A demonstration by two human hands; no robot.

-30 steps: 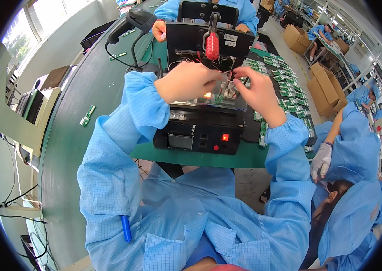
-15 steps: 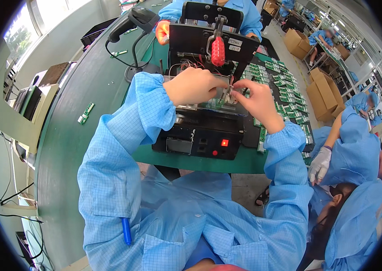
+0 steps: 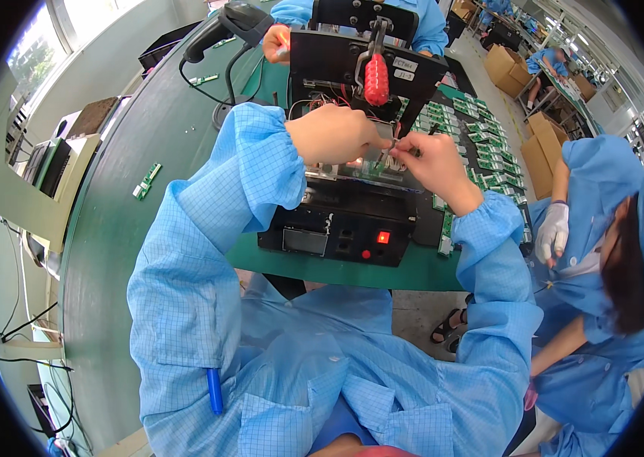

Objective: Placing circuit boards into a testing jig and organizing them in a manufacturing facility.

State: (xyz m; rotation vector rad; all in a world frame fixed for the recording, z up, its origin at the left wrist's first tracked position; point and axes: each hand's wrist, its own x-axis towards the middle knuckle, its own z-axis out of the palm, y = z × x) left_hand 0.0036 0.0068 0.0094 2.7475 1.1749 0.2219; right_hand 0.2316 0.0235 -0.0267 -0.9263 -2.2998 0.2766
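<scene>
- Hands first: left hand (image 3: 335, 135) and right hand (image 3: 434, 161) meet fingertip to fingertip over the bed of the black box-shaped test fixture (image 3: 345, 221) with the red lit button, sitting on the green worktop (image 3: 147, 175).
- Between them sits a small green circuit board (image 3: 383, 158), mostly hidden by fingers. It lies just right of the left grip and just left of the right grip, so both hands are about equally close. Its long axis looks to run left-right across the fixture bed, but too little of it shows to be sure.
- Left grip is curled with thumb and fingers pressed together on the board's near end; right grip is pinched on something at the board's other end, and I can't tell if it's the board edge or a thin wire.
- Straight above the pinch hangs the red-handled clamp lever (image 3: 376, 76) on the fixture's upright black plate.
- Rows of more green circuit boards (image 3: 482, 145) lie to the right; a black handheld scanner on a stand (image 3: 231, 27) stands further back on the left.
- Versus half a second ago: hands are in the same spot on the bed, wrists barely shifted, and the lever hasn't come down.
</scene>
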